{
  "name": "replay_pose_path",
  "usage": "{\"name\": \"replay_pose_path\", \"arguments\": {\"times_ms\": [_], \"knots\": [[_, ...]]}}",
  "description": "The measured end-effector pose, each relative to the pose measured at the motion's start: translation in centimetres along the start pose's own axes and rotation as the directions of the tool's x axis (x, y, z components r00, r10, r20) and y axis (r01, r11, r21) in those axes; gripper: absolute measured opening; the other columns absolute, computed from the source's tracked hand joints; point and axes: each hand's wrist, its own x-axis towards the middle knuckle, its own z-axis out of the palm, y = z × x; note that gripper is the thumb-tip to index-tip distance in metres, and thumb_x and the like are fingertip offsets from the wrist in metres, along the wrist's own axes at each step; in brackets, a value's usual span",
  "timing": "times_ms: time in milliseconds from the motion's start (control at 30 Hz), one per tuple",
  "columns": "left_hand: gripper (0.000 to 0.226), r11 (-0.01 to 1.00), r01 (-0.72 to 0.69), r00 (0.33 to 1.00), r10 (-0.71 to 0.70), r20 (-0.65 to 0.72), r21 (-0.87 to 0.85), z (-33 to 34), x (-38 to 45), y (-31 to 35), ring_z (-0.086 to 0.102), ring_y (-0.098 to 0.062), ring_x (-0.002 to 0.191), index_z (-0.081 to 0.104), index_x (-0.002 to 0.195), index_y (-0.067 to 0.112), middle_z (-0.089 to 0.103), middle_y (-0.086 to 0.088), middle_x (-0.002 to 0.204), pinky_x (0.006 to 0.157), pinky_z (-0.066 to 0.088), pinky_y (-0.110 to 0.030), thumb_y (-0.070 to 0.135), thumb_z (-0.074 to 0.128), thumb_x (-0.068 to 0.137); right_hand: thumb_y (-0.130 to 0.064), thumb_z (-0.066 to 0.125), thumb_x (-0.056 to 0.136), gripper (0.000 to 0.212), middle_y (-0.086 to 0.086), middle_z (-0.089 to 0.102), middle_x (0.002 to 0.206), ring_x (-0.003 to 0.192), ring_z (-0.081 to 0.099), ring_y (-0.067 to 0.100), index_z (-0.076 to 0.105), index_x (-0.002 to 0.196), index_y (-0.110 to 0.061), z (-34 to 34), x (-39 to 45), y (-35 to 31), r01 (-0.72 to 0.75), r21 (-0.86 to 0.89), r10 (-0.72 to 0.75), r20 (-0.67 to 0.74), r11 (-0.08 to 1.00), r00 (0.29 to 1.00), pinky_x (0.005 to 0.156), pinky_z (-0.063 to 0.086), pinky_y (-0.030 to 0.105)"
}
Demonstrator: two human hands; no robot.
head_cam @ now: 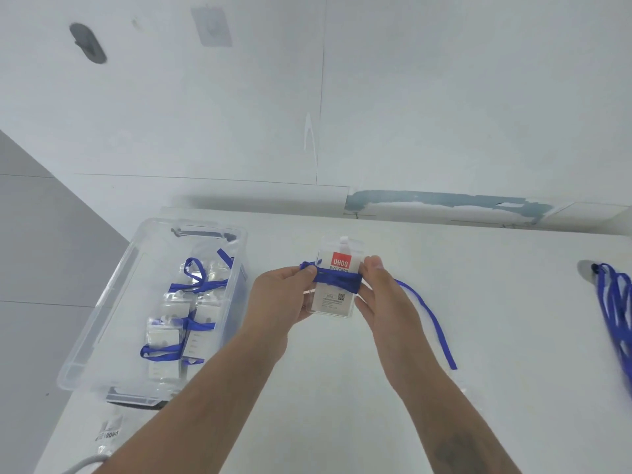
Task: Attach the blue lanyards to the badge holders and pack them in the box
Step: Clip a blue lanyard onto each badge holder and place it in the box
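Observation:
A clear badge holder (333,301) with a red-and-white card inside is held upright above the white table, between both hands. A blue lanyard (337,280) is wound several times across its middle. My left hand (277,299) grips the holder's left edge, thumb pressing on the wound band. My right hand (379,295) grips the right edge, thumb at the top right corner. The lanyard's loose tail (432,323) trails right and down onto the table. A clear plastic box (102,323) at the left holds several wrapped badge holders (164,340).
A bunch of loose blue lanyards (614,313) lies at the table's right edge. A clear packet with printing (109,436) lies near the front left corner, below the box. A white wall rises behind the table; grey floor lies to the left.

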Motion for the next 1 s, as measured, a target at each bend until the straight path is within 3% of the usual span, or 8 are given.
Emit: {"name": "replay_pose_path", "arguments": {"times_ms": [200, 333, 467, 600, 700, 833, 1000], "knots": [[0.01, 1.0, -0.014, 0.999, 0.015, -0.033, 0.021, -1.3, -0.7, 1.1, 0.07, -0.019, 0.077, 0.067, 0.09, 0.016, 0.073, -0.007, 0.089, 0.08, 0.06, -0.035, 0.014, 0.06, 0.097, -0.044, 0.041, 0.1, 0.019, -0.021, 0.071, 0.094, 0.107, 0.061, 0.002, 0.057, 0.107, -0.037, 0.6, -0.5, -0.3, 0.009, 0.066, -0.012, 0.05, 0.998, 0.999, 0.105, 0.042, 0.029], [0.011, 0.987, -0.138, 0.985, 0.145, -0.09, 0.087, -4.0, -1.2, 1.8, 0.075, -0.021, 0.08, 0.069, 0.103, 0.016, 0.075, -0.006, 0.094, 0.08, 0.061, -0.035, 0.014, 0.064, 0.093, -0.042, 0.041, 0.102, 0.02, -0.024, 0.072, 0.084, 0.104, 0.062, 0.002, 0.06, 0.096, -0.038, 2.9, -1.1, -0.6, 0.039, 0.048, -0.043, 0.096, 0.998, 0.994, 0.1, 0.042, 0.026], [0.009, 0.967, -0.198, 0.967, 0.219, -0.126, 0.163, -7.2, -1.8, 2.4, 0.074, -0.013, 0.073, 0.072, 0.095, 0.019, 0.076, -0.001, 0.084, 0.073, 0.061, -0.027, 0.015, 0.064, 0.094, -0.041, 0.04, 0.103, 0.027, -0.025, 0.071, 0.08, 0.087, 0.064, -0.003, 0.064, 0.093, -0.037, 6.0, -1.8, 0.0, 0.064, -0.004, -0.063, 0.14, 0.998, 0.988, 0.083, 0.043, 0.023], [0.02, 0.964, -0.188, 0.964, 0.218, -0.155, 0.187, -10.9, -1.4, 2.6, 0.073, -0.011, 0.074, 0.074, 0.089, 0.019, 0.075, -0.004, 0.087, 0.076, 0.061, -0.03, 0.01, 0.058, 0.096, -0.04, 0.043, 0.102, 0.022, -0.023, 0.071, 0.078, 0.077, 0.065, -0.008, 0.063, 0.094, -0.037, 9.9, -2.3, 1.1, 0.072, -0.027, -0.067, 0.152, 0.997, 0.986, 0.075, 0.045, 0.021], [0.029, 0.96, -0.196, 0.961, 0.228, -0.155, 0.199, -14.2, -1.0, 2.5, 0.071, -0.003, 0.065, 0.072, 0.08, 0.026, 0.076, -0.001, 0.088, 0.079, 0.061, -0.035, 0.011, 0.054, 0.098, -0.041, 0.043, 0.102, 0.023, -0.018, 0.072, 0.086, 0.078, 0.066, -0.007, 0.065, 0.097, -0.034, 13.4, -2.7, 2.4, 0.071, -0.045, -0.064, 0.14, 0.997, 0.988, 0.072, 0.048, 0.018], [0.035, 0.965, -0.166, 0.971, 0.195, -0.137, 0.202, -18.3, -0.2, 2.4, 0.069, -0.013, 0.078, 0.069, 0.074, 0.03, 0.074, -0.004, 0.086, 0.086, 0.057, -0.044, 0.016, 0.05, 0.1, -0.045, 0.043, 0.101, 0.029, -0.01, 0.074, 0.101, 0.091, 0.068, 0.0, 0.066, 0.108, -0.031, 17.8, -3.3, 4.0, 0.048, -0.069, -0.042, 0.093, 0.996, 0.995, 0.082, 0.048, 0.021], [0.031, 0.981, -0.082, 0.994, 0.095, -0.061, 0.178, -22.1, 1.1, 2.7, 0.065, -0.01, 0.08, 0.068, 0.086, 0.02, 0.073, -0.002, 0.089, 0.063, 0.051, -0.022, 0.034, 0.045, 0.101, -0.051, 0.041, 0.1, 0.035, -0.007, 0.075, 0.098, 0.087, 0.071, 0.004, 0.069, 0.1, -0.031, 22.6, -3.2, 5.7, -0.031, -0.098, 0.033, 0.022, 0.995, 0.999, 0.08, 0.05, 0.024]]}}
